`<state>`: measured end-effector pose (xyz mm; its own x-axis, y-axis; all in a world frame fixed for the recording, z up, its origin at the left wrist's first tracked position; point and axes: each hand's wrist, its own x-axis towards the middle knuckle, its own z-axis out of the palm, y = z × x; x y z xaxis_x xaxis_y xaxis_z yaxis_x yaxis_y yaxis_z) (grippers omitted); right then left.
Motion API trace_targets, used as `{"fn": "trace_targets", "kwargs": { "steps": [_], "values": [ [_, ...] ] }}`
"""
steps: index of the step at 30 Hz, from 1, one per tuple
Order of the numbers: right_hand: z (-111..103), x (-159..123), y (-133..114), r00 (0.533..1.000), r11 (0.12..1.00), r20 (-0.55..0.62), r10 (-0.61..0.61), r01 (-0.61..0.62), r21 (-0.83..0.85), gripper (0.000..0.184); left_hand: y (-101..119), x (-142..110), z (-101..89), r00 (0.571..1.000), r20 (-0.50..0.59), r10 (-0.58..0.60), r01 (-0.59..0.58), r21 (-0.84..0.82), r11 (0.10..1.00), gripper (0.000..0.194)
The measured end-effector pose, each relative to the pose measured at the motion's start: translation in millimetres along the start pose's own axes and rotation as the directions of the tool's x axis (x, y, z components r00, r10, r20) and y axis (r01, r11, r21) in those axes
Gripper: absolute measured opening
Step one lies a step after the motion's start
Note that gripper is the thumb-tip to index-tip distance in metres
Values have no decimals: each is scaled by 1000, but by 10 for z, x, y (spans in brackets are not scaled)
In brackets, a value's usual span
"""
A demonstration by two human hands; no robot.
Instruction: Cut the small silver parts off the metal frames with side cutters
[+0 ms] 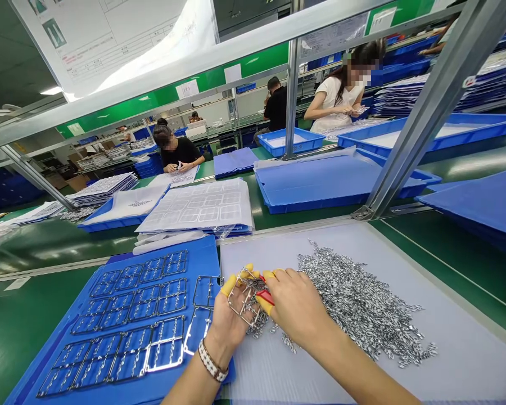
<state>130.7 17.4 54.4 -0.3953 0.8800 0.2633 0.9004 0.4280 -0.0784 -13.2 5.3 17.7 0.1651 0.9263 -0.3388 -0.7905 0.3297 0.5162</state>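
Observation:
In my left hand (230, 318) I hold a small metallic sprue frame (241, 304) with little parts on it, the fingers wrapped in yellow finger cots. Red-handled nippers (265, 295) sit in my right hand (297, 304), their tip against the frame; the jaws are mostly hidden. Beneath and beside the hands, a big heap of small shiny metallic pieces (358, 298) lies on a whitish sheet (405, 360). To the left, several rectangular sprue frames (130, 304) rest in rows on a blue board (206, 253), the nearest one just beside my left wrist.
A slanted metal post (425, 112) rises at the right behind the heap. Beyond the bench edge stand a stack of wrapped frame sheets (198, 205), a blue panel (312, 180) and blue trays (438, 138). Several people work at benches farther back.

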Motion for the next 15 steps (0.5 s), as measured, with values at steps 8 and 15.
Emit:
{"fn": "trace_targets", "kwargs": {
  "steps": [8,15],
  "values": [
    [-42,11,-13,999,1000,43,5,-6,30,23,-10,10,-16,1000,-2,24,-23,46,999,36],
    [-62,27,-45,998,1000,55,3,-3,-13,18,-30,23,-15,998,-38,56,-52,100,994,33]
  ]
}}
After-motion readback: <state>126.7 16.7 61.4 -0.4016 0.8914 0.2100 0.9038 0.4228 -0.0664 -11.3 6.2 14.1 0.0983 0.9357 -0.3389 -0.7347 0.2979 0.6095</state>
